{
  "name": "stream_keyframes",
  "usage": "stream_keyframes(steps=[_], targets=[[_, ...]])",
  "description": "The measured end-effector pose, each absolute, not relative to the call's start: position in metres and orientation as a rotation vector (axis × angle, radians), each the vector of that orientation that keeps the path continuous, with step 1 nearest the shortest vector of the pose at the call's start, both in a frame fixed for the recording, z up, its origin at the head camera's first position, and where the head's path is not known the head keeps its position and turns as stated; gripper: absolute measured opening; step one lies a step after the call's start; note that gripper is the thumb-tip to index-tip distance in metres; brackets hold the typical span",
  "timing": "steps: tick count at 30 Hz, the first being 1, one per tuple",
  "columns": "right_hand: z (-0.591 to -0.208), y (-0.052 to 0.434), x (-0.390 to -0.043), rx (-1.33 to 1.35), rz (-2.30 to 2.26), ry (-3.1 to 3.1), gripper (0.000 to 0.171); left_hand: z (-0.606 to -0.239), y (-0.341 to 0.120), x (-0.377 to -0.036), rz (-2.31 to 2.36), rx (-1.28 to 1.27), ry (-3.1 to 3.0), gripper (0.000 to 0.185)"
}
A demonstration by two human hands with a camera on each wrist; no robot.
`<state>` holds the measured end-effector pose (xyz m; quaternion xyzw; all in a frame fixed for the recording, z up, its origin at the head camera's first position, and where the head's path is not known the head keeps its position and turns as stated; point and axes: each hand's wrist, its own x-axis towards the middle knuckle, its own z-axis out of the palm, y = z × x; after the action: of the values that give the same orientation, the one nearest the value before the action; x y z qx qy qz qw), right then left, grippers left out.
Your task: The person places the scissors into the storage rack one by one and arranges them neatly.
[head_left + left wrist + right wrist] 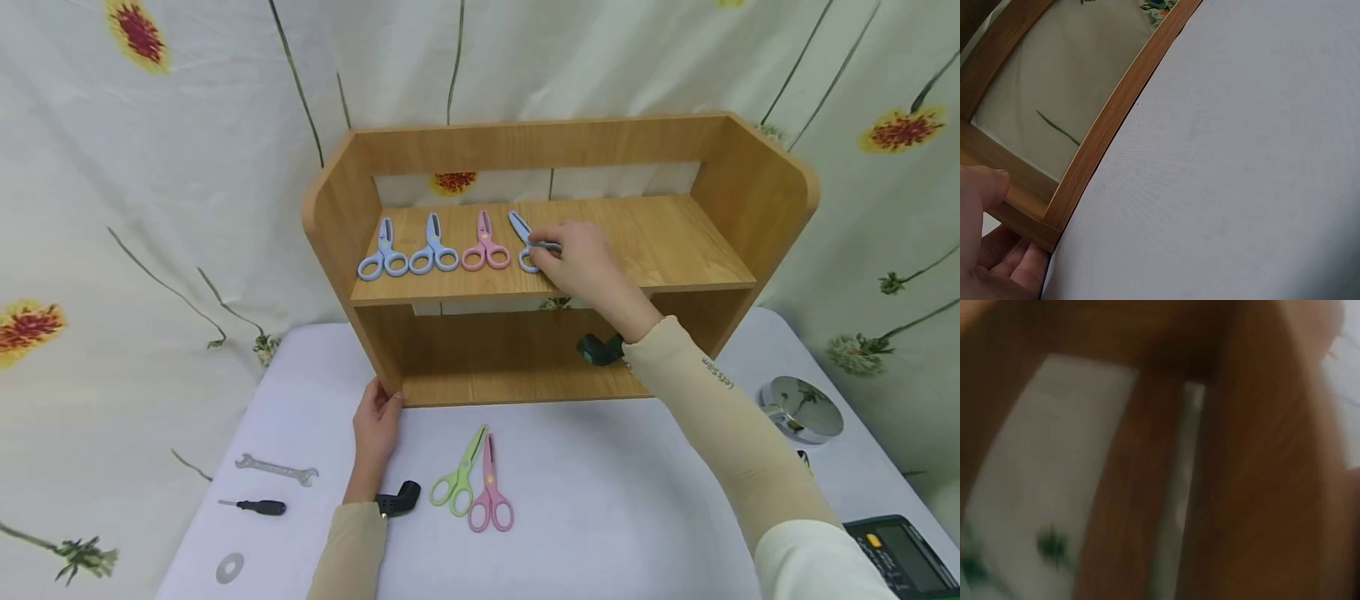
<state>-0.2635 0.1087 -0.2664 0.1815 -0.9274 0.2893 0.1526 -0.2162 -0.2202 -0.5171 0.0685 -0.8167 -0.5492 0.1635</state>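
Observation:
On the upper board of a two-tier wooden shelf (pixel 637 242), my right hand (pixel 581 258) pinches a handle of blue scissors (pixel 519 223); its fingers cover part of them. To their left, two blue scissors (pixel 386 242) (pixel 432 237) and pink scissors (pixel 484 237) lie in a row, blades toward the back. My left hand (pixel 377 425) grips the shelf's lower left front corner. In the left wrist view, the thumb (pixel 994 184) lies on the inner side of the side panel and the other fingers are outside it. The right wrist view is blurred, showing wooden boards.
Green scissors (pixel 463 475) and pink scissors (pixel 491 492) lie on the white table before the shelf. A wrench (pixel 277 470), a screwdriver (pixel 258 507) and a grey ring (pixel 229 568) lie left. A round metallic object (pixel 806 408) and a dark device with a screen (pixel 903 558) are right.

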Motion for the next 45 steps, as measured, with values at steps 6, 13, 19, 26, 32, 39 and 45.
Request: stream_keyframes(steps=[6, 13, 19, 26, 32, 39, 45], targets=[[-0.275, 0.107, -0.265, 0.457, 0.682, -2.664, 0.041, -0.521, -0.221, -0.215, -1.542, 0.192, -2.337, 0.046], [-0.263, 0.107, -0.273, 0.421, 0.573, -2.726, 0.045, -0.520, -0.220, -0.220, -1.550, 0.194, -2.348, 0.046], [-0.263, 0.107, -0.274, 0.357, 0.591, -2.789, 0.050, -0.520, -0.220, -0.219, -1.553, 0.204, -2.350, 0.045], [-0.267, 0.106, -0.272, 0.351, 0.633, -2.762, 0.049, -0.519, -0.220, -0.218, -1.553, 0.211, -2.349, 0.044], [-0.269, 0.106, -0.270, 0.349, 0.687, -2.713, 0.048, -0.517, -0.220, -0.218, -1.570, 0.232, -2.373, 0.047], [-0.274, 0.109, -0.266, 0.339, 0.892, -2.547, 0.042, -0.519, -0.220, -0.218, -1.542, 0.215, -2.362, 0.047], [-0.290, 0.113, -0.256, 0.544, 1.117, -2.075, 0.021, -0.518, -0.221, -0.217, -1.558, 0.203, -2.350, 0.047]])
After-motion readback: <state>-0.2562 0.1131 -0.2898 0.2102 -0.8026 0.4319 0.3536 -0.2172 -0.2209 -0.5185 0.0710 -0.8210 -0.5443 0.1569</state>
